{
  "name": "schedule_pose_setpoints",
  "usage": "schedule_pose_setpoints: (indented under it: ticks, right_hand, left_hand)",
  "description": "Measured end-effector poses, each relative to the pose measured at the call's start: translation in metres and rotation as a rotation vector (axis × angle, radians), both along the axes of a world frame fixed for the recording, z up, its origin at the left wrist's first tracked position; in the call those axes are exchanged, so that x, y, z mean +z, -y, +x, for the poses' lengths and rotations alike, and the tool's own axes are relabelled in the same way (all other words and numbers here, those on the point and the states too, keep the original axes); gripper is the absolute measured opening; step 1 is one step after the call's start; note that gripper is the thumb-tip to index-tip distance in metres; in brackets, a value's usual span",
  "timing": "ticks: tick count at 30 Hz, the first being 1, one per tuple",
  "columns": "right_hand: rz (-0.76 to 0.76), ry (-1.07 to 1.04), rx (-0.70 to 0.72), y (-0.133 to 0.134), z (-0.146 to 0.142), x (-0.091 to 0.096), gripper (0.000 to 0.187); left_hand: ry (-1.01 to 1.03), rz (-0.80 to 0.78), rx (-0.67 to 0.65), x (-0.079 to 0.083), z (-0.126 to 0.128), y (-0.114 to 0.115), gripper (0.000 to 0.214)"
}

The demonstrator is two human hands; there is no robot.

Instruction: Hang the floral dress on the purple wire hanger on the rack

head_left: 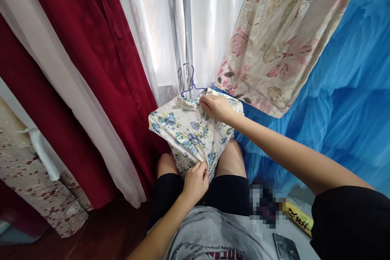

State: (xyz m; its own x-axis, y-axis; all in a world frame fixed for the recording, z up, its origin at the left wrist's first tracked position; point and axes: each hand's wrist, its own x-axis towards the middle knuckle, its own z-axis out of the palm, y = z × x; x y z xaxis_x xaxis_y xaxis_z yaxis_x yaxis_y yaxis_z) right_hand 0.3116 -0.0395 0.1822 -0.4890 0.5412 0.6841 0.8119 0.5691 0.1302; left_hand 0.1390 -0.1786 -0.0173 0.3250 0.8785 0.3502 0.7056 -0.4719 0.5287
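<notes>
A floral garment (185,128), cream with blue flowers, hangs on a purple hanger (191,81) over my knees. My left hand (196,180) is closed in a pinch on the garment's lower edge, above my black shorts. My right hand (217,107) is closed on the cloth at the garment's collar, just below the hanger's hook. The hook sits against a metal pole (183,28) in front of a white curtain.
A red curtain (100,69) hangs at the left, with a white sheer beside it. A pink floral cloth (283,36) and blue netting (350,101) fill the right. A phone (284,247) and a yellow box (300,217) lie at the lower right.
</notes>
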Motion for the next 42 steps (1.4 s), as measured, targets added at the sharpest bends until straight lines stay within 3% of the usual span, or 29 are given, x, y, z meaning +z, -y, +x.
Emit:
schedule_pose_setpoints:
  ticks: [4,8,10,12,14,19,21,24,27,30,34,38,42]
  right_hand:
    - [0.022,0.003,0.01,-0.01,-0.004,0.008,0.026]
    - [0.054,-0.107,-0.077,-0.016,-0.009,0.016,0.023]
    - [0.099,-0.176,-0.057,-0.016,-0.007,0.016,0.021]
    - [0.126,-0.188,0.004,-0.013,-0.003,0.011,0.019]
    - [0.135,-0.167,0.063,-0.009,0.003,0.003,0.017]
    - [0.179,-0.201,0.168,-0.003,0.01,-0.017,0.018]
    - [0.198,-0.219,0.205,-0.002,0.01,-0.019,0.018]
    - [0.229,-0.213,0.197,-0.003,0.01,-0.019,0.022]
    - [0.223,-0.165,0.122,-0.007,0.01,-0.016,0.026]
    - [0.165,-0.108,0.038,-0.013,0.006,-0.017,0.025]
    - [0.095,-0.052,0.015,-0.019,-0.002,-0.036,0.023]
    - [-0.02,0.018,0.062,-0.012,-0.005,-0.061,0.019]
    - [-0.066,0.087,0.069,0.0,-0.012,-0.073,0.02]
  left_hand:
    - [-0.037,-0.001,0.007,0.002,0.0,0.003,0.01]
    - [-0.108,-0.117,-0.16,-0.018,0.002,0.007,0.016]
    - [-0.056,-0.176,-0.218,-0.026,0.001,0.003,0.017]
    - [0.076,-0.115,-0.178,-0.018,-0.001,-0.007,0.017]
    - [0.221,0.078,-0.12,0.012,-0.006,-0.023,0.017]
    - [0.36,0.559,-0.115,0.132,-0.017,-0.079,0.033]
    - [0.287,0.598,-0.124,0.169,-0.018,-0.102,0.037]
    - [0.156,0.594,-0.116,0.198,-0.015,-0.126,0.022]
    - [0.095,0.629,-0.086,0.205,-0.01,-0.135,0.017]
    - [0.164,0.643,-0.061,0.207,-0.007,-0.136,0.017]
    - [0.28,0.633,0.024,0.211,-0.014,-0.143,0.019]
    - [0.392,0.632,0.166,0.212,-0.047,-0.151,0.02]
    - [0.435,0.598,0.287,0.199,-0.1,-0.16,0.023]
